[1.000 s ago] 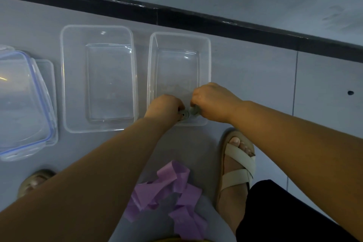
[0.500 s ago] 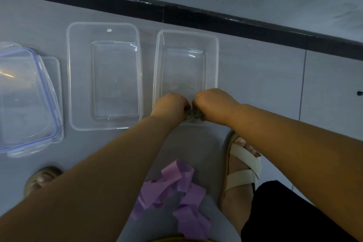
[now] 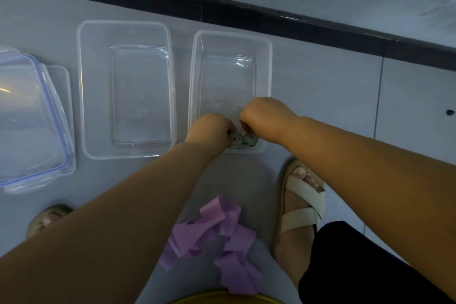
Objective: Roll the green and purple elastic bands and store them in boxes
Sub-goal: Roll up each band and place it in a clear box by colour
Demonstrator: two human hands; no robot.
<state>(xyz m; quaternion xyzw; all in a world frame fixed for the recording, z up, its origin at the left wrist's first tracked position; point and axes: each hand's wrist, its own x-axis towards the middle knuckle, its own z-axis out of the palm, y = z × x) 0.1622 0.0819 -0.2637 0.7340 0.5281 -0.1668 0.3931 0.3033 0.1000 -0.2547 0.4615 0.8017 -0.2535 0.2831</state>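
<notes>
Head view: your left hand (image 3: pixel 209 128), right hand (image 3: pixel 265 118) pinch rolled green band (image 3: pixel 237 142) — likely stops unrolling — over box (image 3: pixel 270 69) near edge.

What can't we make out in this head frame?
Head view only.
Rolled band: mostly covered by left hand and right hand; one roll or two, unclear.
Blue-edged lid: cut off by left frame edge.
Left sandal: mostly hidden behind left forearm.
</notes>
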